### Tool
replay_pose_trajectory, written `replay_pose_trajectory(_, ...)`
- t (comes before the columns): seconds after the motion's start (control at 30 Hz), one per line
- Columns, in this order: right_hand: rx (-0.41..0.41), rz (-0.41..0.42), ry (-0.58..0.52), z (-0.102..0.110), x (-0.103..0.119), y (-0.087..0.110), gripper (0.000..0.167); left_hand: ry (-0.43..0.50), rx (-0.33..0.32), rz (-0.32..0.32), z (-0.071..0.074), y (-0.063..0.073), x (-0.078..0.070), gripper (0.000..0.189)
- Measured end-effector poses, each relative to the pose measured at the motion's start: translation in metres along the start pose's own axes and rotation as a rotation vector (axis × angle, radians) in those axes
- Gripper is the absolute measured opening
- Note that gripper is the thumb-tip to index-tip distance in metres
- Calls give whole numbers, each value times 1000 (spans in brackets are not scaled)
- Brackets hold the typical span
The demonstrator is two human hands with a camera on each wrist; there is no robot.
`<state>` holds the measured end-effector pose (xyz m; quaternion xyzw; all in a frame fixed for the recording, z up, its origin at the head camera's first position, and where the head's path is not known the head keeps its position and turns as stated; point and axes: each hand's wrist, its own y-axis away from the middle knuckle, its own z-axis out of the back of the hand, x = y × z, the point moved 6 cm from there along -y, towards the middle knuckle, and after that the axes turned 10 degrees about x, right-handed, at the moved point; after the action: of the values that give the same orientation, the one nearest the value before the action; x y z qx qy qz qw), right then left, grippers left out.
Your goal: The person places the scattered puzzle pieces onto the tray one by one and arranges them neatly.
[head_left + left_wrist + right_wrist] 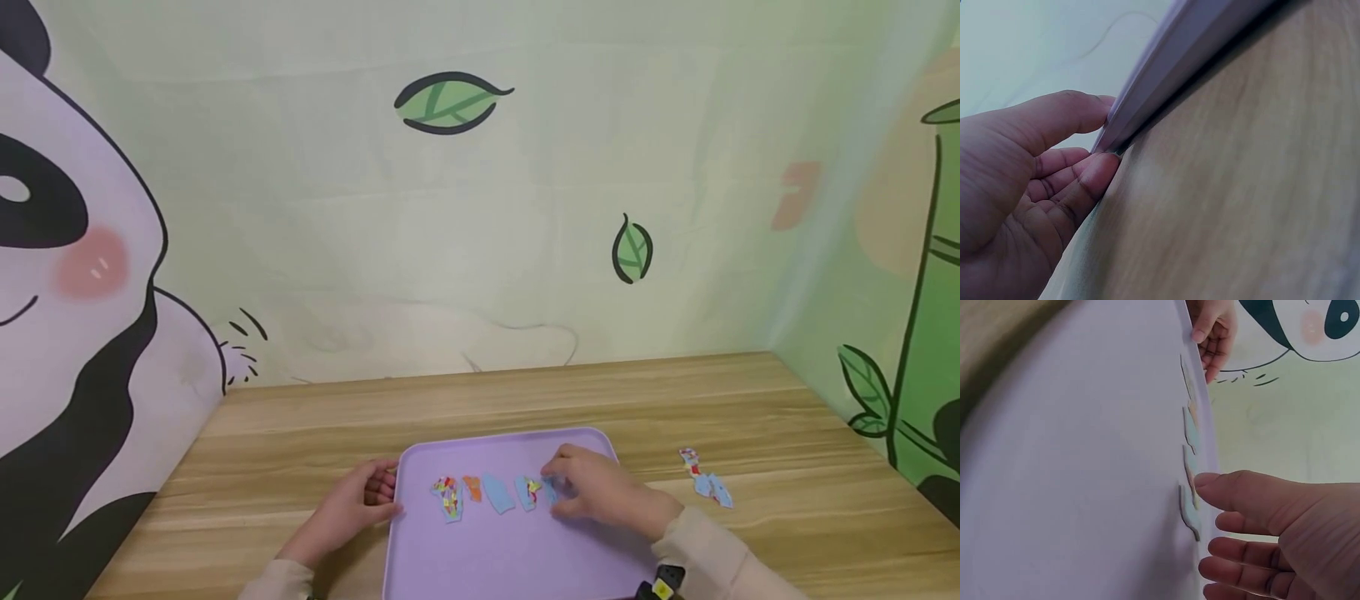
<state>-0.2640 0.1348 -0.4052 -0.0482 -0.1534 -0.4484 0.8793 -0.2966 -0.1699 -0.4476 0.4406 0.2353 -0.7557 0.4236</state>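
Note:
A lilac tray (480,554) lies on the wooden table. My left hand (351,508) holds its left edge, the thumb (1088,112) on the rim and fingers at its side. Across the tray runs a row of flat puzzle pieces: a multicoloured one (451,502), a small orange one (472,487), a plain light blue one (497,493) and a blue one with a red-yellow pattern (529,492). Over the right end of this row is my right hand (600,490), fingers loosely bent and apart. Just below its thumb lies another light blue piece (1188,512), partly hidden in the head view.
Right of the tray, more puzzle pieces (712,490) lie on the wooden table (810,517), one of them red-patterned (689,460). A cloth wall (525,250) with leaf drawings rises behind the table. A large panda drawing (97,350) is at the left.

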Motion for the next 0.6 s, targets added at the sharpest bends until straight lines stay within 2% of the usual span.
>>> replay_pose_trajectory(0.23,-35,9,-65,12,-5,7,42,2,4,9,0,0,0,64)
replay_pose_trajectory(0.6,-55,-12,-33,28,-13,18,43,-1,4,21,0,-1,4,64)
